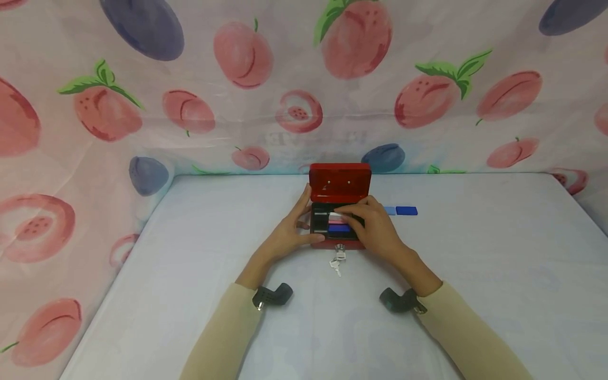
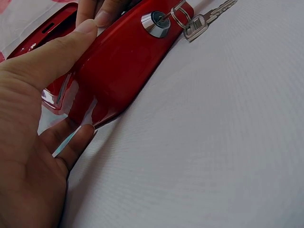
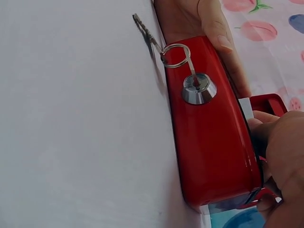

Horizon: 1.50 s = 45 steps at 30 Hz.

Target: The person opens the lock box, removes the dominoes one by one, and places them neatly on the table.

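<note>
A small red cash box [image 3: 211, 147] stands on the table with its lid [image 1: 340, 182] raised at the back. My left hand [image 1: 287, 232] grips its left side, thumb over the front rim and fingers along the end wall. Inside the black tray [image 1: 320, 218] lie a white block [image 1: 335, 216], a pink block [image 1: 335, 222] and a dark blue block [image 1: 338, 228], one in front of the other. My right hand [image 1: 377, 227] reaches in from the right and pinches the white block, hiding the tray's right part. Keys [image 2: 197, 27] on a ring hang from the front lock [image 2: 156, 23].
A light blue block [image 1: 389, 210] and a dark blue block [image 1: 406, 210] lie on the table right of the box, the light one partly behind my right hand. Fruit-patterned cloth [image 1: 247, 121] hangs behind the white-covered table [image 1: 475, 274].
</note>
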{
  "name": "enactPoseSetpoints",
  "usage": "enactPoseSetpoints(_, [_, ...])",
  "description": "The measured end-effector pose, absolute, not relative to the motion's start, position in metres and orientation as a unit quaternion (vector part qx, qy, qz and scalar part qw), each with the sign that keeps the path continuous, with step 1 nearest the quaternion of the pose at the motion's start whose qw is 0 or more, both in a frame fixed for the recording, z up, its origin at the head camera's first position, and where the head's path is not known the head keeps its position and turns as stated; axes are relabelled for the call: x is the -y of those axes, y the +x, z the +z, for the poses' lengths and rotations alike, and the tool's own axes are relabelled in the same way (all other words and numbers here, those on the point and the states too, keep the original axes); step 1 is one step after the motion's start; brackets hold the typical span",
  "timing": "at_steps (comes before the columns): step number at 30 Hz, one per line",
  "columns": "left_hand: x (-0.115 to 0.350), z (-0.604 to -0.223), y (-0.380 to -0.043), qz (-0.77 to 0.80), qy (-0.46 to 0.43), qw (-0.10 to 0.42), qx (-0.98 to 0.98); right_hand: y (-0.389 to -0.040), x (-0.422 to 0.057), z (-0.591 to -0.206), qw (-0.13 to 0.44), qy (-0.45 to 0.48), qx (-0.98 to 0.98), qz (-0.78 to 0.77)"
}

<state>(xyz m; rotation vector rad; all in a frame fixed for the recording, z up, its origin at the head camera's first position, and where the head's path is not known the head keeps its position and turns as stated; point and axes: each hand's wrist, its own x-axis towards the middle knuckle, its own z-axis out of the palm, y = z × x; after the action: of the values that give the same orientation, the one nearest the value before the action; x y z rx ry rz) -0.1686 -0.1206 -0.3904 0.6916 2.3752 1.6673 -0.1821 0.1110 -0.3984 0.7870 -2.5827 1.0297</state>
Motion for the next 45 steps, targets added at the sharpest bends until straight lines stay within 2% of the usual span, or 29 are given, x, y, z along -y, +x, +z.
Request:
enactPoseSetpoints(29, [0.120,-0.390,-0.168,0.555,0.231,0.074,-0.795,-0.181,-0.113,-0.395,0.130,0.262,0.887,0.358])
enactPoseSetpoints(45, [0.120,-0.391,-0.167,0.552,0.225,0.079,-0.799,-0.182,-0.132,-0.381,0.131,0.231,0.890,0.371])
